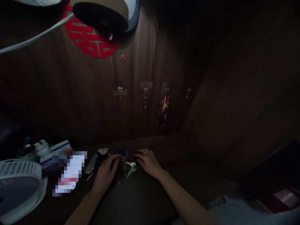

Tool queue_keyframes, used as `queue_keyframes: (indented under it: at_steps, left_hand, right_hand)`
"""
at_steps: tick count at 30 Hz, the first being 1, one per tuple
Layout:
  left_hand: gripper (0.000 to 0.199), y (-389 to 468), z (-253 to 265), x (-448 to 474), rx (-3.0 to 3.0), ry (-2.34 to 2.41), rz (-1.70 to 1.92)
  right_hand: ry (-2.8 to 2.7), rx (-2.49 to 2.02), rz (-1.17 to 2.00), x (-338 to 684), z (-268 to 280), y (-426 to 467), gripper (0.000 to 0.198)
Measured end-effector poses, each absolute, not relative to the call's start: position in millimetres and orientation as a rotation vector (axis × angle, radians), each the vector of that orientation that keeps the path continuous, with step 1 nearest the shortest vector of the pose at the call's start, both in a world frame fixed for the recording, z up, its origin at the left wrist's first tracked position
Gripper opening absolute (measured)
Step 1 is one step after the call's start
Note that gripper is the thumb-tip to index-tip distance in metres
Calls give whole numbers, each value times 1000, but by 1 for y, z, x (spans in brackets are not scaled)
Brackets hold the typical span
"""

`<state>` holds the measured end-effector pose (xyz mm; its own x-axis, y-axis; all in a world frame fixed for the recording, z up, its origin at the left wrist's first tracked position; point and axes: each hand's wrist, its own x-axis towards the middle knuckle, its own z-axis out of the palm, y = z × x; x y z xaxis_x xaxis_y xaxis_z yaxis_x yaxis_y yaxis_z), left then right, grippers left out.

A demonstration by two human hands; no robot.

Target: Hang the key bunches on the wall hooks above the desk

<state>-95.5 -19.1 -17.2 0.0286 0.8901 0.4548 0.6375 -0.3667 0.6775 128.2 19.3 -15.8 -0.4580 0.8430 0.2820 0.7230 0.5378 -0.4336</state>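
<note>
On the dark tabletop, my left hand [108,170] lies beside a small pile of keys and key fobs. Its thumb and index finger are stretched out and slightly apart, their tips close to a blue fob [122,152] with a metal ring. Under that hand's left side are a grey oval item [92,163] and a pale rounded keychain [103,151]. A bunch of metal keys [130,168] lies between the two hands. My right hand [148,161] rests palm down to the right of the keys, fingers spread, holding nothing. Two tiny metal bits [118,184] lie nearer me.
Several hooks line the wooden back panel; one bears a small key [144,104], another a colourful key bunch [165,107]. At left stand a white fan [18,187], white bottles [42,149] and a blurred-out packet [71,173]. A white cable [42,35] crosses above.
</note>
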Motion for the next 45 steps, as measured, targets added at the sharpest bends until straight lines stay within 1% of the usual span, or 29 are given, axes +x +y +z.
queue_keyframes:
  at_steps: [5,13,16,21,26,29,34,40,45]
  left_hand:
    - [22,-19,-21,-95,2110,1518,1247]
    - [21,-17,-24,-91,2191,1488,1272]
    - [21,-15,-25,-88,2211,1495,1265]
    - [25,-13,-25,-81,2280,1454,1278]
    - [29,-16,-23,-74,2320,1395,1251]
    - [31,-17,-25,-72,2291,1355,1194]
    - [25,-16,-28,-70,2226,1279,1185]
    - [27,-15,-29,-70,2237,1300,1218]
    - [27,-15,-27,-69,2216,1306,1245]
  right_hand:
    - [-2303,-1246,390,128,-14,18,29]
    - [-2231,-1239,482,130,-20,25,11]
    - [-2070,-1207,606,129,-21,28,10]
    - [-1624,-1054,987,121,-21,29,14]
    - [-1443,-929,1208,110,-16,25,22]
    - [-1400,-898,1285,107,-14,23,25]
    - [-1349,-878,1348,105,-16,23,26]
    - [-1348,-873,1457,103,-17,21,27]
    - [-1406,-797,1558,100,-17,17,49]
